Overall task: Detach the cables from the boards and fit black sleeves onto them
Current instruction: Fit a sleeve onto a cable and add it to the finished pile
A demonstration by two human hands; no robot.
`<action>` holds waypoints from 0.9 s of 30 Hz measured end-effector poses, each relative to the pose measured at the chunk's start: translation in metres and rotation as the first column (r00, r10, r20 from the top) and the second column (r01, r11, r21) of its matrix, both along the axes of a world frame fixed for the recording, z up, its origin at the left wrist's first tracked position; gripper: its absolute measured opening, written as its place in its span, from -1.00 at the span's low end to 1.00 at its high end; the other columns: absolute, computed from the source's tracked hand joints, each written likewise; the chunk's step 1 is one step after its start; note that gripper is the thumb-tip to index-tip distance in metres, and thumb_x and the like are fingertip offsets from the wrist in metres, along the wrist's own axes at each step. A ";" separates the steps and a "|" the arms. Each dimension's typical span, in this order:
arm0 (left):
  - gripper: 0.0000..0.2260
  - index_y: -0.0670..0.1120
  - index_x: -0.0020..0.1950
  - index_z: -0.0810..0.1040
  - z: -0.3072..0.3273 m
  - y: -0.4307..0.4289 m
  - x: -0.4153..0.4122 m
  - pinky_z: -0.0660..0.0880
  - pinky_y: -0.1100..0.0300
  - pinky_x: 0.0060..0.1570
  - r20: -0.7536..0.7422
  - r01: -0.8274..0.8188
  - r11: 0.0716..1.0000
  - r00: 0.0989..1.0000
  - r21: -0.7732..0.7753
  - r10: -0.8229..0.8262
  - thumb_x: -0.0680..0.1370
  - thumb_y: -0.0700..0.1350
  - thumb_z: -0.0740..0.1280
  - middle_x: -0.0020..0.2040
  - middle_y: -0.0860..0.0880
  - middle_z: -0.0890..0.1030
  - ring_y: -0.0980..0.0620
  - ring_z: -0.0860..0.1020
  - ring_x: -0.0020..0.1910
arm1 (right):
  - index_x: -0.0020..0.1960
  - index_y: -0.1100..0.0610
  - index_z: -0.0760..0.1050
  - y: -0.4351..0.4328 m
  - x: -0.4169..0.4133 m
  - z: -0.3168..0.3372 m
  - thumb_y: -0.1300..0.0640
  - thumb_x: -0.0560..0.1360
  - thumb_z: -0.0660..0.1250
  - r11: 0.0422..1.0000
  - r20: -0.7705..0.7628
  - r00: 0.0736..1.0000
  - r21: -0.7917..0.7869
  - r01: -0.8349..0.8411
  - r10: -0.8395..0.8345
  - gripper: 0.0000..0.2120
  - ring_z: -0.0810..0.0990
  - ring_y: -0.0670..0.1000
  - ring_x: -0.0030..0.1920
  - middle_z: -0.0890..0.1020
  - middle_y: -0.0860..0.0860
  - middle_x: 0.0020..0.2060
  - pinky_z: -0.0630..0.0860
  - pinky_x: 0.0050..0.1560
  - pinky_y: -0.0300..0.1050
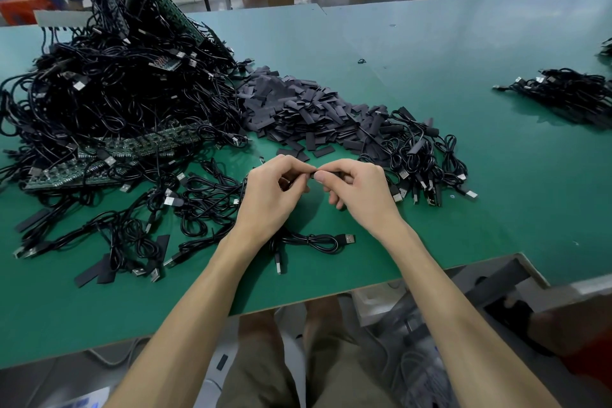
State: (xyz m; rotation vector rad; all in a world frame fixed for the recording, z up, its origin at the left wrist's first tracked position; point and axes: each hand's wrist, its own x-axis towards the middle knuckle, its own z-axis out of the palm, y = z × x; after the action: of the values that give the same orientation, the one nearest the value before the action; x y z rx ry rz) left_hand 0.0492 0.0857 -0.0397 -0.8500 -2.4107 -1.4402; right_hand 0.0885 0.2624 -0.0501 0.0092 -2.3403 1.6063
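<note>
Upper left of frame: heap of cables (109, 89) plugged into green boards (139, 144), not yet detached. Left of centre: loose cables (205, 199) strewn on the green counter (430, 53), freed but bare of sleeves. Centre, low: left hand (275, 190) clenched in a pinch, probably on a cable end, mostly hidden under the curled fingers; impossible to tell apart from the loose ones nearby. Behind the hands, toward mid-frame: mound of flat black sleeves (298, 109). Just right of the left hand: one sleeve (332, 173) nipped between thumb and forefinger of the right hand (359, 190), one end turned toward the left hand, fingertips of both nearly touching. Judged step: threading sleeve over plug. To do well: squeeze the flat sleeve at its edges to pop the mouth open, line up plug square with opening, feed with left, draw with right, keep both grips close to the joint to prevent buckling. Avoid forcing a skewed plug; likely to snag or split the lip. Right of centre: sleeved cables (417, 156) in a pile, probable place for this one once done. Far right edge: another bundle (563, 89), well apart.
</note>
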 end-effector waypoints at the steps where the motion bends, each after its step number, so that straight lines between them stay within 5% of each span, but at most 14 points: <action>1: -0.84 -0.06 0.04 0.70 0.000 0.000 0.000 0.60 0.02 -0.11 0.000 -0.003 1.000 1.000 -0.001 0.003 0.57 -0.28 0.40 -0.13 0.04 0.67 0.05 0.67 -0.19 | -0.04 0.02 0.68 0.000 0.000 0.000 0.14 0.57 0.46 1.000 0.001 1.000 -0.003 0.000 0.000 -0.95 0.58 -0.08 -0.43 0.66 -0.02 -0.33 0.56 -0.38 -0.20; 9: -0.87 -0.10 0.08 0.70 0.001 -0.001 -0.002 0.62 0.15 -0.08 0.086 0.044 0.999 0.995 0.020 -0.046 0.58 -0.27 0.44 -0.16 0.03 0.71 0.08 0.69 -0.16 | 0.04 0.05 0.68 0.002 0.000 -0.002 0.18 0.52 0.52 0.999 -0.017 1.000 -0.039 0.017 -0.017 -0.88 0.63 -0.07 -0.39 0.68 -0.09 -0.35 0.57 -0.34 -0.18; 20: -0.89 -0.12 0.05 0.69 0.001 -0.001 -0.001 0.58 0.30 -0.10 0.092 -0.001 0.999 0.996 0.049 -0.004 0.56 -0.27 0.47 -0.22 0.04 0.71 0.11 0.69 -0.21 | 0.07 0.23 0.66 0.005 -0.002 -0.001 0.29 0.50 0.50 0.976 -0.026 0.998 -0.214 0.043 -0.049 -0.84 0.67 0.02 -0.35 0.71 0.09 -0.27 0.61 -0.29 -0.07; 27: -0.92 -0.09 0.01 0.69 -0.001 -0.002 -0.001 0.56 0.33 -0.17 0.095 -0.025 0.996 0.995 0.086 0.016 0.56 -0.25 0.47 -0.25 0.04 0.69 0.10 0.68 -0.24 | 0.20 0.31 0.61 0.004 -0.002 -0.001 0.28 0.68 0.26 0.964 -0.050 0.999 -0.263 -0.031 0.018 -0.81 0.74 0.13 -0.24 0.75 0.18 -0.15 0.62 -0.29 -0.14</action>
State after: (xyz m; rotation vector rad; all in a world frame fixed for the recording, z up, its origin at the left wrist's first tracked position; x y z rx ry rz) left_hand 0.0484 0.0841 -0.0403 -0.7516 -2.3959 -1.5987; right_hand 0.0865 0.2662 -0.0512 0.0178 -2.0813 1.8959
